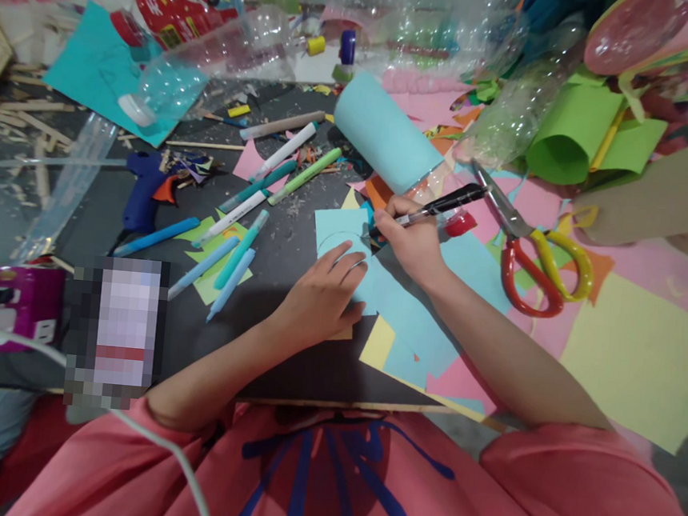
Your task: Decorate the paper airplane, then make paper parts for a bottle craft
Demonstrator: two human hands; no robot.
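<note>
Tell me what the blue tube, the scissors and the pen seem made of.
Blue tube: probably paper, with a matte surface. Scissors: metal blades, grey and gleaming; handles likely plastic, glossy red and yellow. Pen: probably plastic, judging by its shiny black finish.

A craft workspace, by its glue gun (143, 192), scissors (520, 229), loose markers (241, 251), wood scraps (38, 106) and coloured sheets (642, 360).

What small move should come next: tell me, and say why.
Probably guide the pen a little along the curve, since its tip, held in the right hand, sits near that line, and the left hand lies on the blue paper, likely steadying it.
</note>
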